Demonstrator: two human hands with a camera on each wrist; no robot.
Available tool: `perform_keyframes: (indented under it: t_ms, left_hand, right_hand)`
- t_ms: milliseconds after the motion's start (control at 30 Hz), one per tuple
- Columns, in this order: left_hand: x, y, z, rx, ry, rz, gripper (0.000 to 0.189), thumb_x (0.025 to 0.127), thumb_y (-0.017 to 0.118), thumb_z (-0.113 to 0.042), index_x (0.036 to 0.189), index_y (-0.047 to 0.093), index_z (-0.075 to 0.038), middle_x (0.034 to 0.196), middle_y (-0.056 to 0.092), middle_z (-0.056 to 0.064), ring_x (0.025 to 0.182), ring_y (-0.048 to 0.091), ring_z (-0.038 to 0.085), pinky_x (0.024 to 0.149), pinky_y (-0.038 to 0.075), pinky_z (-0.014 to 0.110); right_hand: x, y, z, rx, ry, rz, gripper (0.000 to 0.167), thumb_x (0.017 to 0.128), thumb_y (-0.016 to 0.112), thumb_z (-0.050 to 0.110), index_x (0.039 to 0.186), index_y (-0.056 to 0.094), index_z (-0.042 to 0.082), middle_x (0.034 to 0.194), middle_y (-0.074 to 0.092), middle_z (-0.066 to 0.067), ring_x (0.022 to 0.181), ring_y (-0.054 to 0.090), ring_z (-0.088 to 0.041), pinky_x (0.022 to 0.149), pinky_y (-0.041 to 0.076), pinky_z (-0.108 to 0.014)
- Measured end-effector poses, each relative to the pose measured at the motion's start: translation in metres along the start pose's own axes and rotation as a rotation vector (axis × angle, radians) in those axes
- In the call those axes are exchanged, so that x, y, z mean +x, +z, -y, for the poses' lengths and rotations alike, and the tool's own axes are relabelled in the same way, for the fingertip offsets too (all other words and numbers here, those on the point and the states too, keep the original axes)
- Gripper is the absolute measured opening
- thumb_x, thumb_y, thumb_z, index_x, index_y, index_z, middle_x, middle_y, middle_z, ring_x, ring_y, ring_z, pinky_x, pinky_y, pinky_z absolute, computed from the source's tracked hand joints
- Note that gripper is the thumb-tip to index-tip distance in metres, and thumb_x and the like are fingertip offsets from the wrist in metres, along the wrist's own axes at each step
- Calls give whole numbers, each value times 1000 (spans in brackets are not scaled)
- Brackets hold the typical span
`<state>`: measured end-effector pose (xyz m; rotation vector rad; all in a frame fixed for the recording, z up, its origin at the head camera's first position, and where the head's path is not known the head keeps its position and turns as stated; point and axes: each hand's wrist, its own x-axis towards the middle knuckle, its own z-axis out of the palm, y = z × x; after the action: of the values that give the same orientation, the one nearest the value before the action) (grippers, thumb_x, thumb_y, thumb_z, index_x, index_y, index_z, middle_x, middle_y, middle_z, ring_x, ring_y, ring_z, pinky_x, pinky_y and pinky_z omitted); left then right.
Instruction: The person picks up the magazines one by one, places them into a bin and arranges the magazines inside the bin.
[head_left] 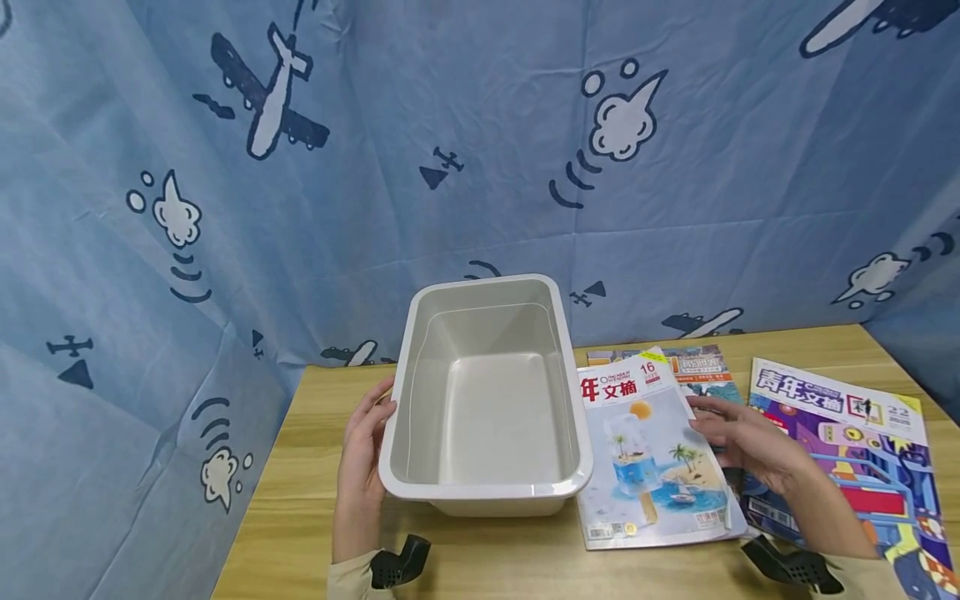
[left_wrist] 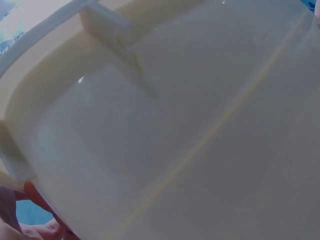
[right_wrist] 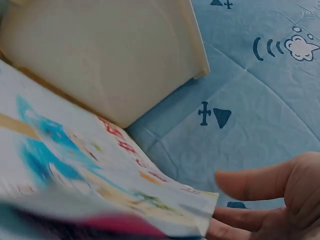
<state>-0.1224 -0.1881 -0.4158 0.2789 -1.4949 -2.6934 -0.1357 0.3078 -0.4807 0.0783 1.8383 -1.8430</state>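
A pale grey plastic basin (head_left: 487, 417) stands in the middle of the table in the head view. My left hand (head_left: 365, 450) rests against its left outer side, fingertips just below the rim; in the left wrist view some fingers (left_wrist: 47, 227) show under the rim. Right of the basin lies a white magazine (head_left: 652, 454) with a beach picture on its cover. My right hand (head_left: 753, 437) is at that magazine's right edge, over the gap to a purple magazine (head_left: 885, 450). In the right wrist view the thumb (right_wrist: 250, 184) stands apart from the cover, while the other fingers are at the edge.
Partly covered by the white magazine, another magazine (head_left: 705, 367) with an orange and teal cover shows behind it. A blue curtain (head_left: 487, 167) printed with planes hangs along the back of the wooden table (head_left: 300, 500).
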Motion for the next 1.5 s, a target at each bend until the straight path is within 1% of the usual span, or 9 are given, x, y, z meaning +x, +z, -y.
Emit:
perform_keyframes:
  t_ms: [133, 233, 400, 633, 933, 1067, 1133, 1300, 1500]
  left_hand:
    - [0, 0, -1, -15, -6, 6, 28, 103, 51, 1, 123, 69, -9, 109, 73, 6, 92, 72, 16, 77, 60, 27]
    - [0, 0, -1, -17, -16, -1, 29, 103, 51, 0, 125, 67, -8, 110, 73, 6, 92, 72, 16, 77, 60, 27]
    - [-1, 0, 0, -10, -24, -19, 31, 103, 51, 0, 131, 64, -6, 110, 73, 5, 91, 72, 16, 77, 60, 27]
    - [0, 0, 0, -4, -20, -16, 31, 103, 51, 0, 130, 64, -6, 111, 73, 6, 92, 72, 16, 78, 60, 27]
    - [-1, 0, 0, -24, -21, -5, 29, 104, 51, 0, 127, 66, -8, 113, 72, 7, 94, 72, 17, 79, 61, 28]
    - [-1, 0, 0, -27, -15, -3, 30, 104, 51, 0, 129, 65, -6, 112, 72, 7, 94, 72, 17, 79, 61, 28]
    - [-1, 0, 0, -25, -12, -6, 29, 104, 52, 0, 129, 65, -6, 112, 72, 7, 94, 73, 17, 79, 61, 28]
    - [0, 0, 0, -6, -16, -3, 29, 103, 52, -1, 127, 66, -8, 111, 73, 6, 90, 73, 15, 75, 61, 26]
    - [1, -1, 0, -8, -19, -1, 28, 103, 52, -1, 123, 69, -11, 111, 73, 5, 89, 73, 15, 75, 60, 26]
  right_hand:
    - [-1, 1, -1, -27, -6, 7, 81, 106, 54, 8, 160, -4, -8, 130, 56, -25, 100, 72, -26, 80, 62, -47]
    - [-2, 2, -1, -43, -7, 44, 84, 104, 56, 7, 159, -6, -8, 137, 52, -29, 101, 72, -30, 76, 62, -46]
    - [-1, 2, -1, -30, -20, 104, 85, 105, 55, 4, 157, -11, -12, 133, 61, -9, 103, 72, -31, 73, 63, -43]
    - [1, 4, -2, -17, 16, 87, 87, 103, 56, 4, 156, -11, -14, 124, 67, -8, 101, 73, -29, 77, 62, -45]
    - [3, 1, -4, 96, -33, 122, 90, 103, 56, -2, 158, -15, -6, 121, 70, 0, 103, 73, -33, 78, 61, -48]
    - [4, -1, -6, 173, -49, 133, 84, 102, 55, -4, 162, -5, -2, 120, 71, -2, 103, 73, -34, 80, 61, -48]
    - [4, -2, -7, 224, -67, 155, 73, 103, 54, -5, 163, 15, 10, 120, 71, -2, 104, 73, -34, 80, 61, -49]
    - [3, -6, -9, 347, -109, 233, 57, 103, 50, -10, 129, 61, 39, 122, 71, -3, 106, 72, -34, 80, 61, -45]
    - [2, -7, -6, 417, -133, 286, 62, 103, 45, -12, 127, 70, 40, 122, 71, -4, 107, 72, -34, 79, 61, -42]
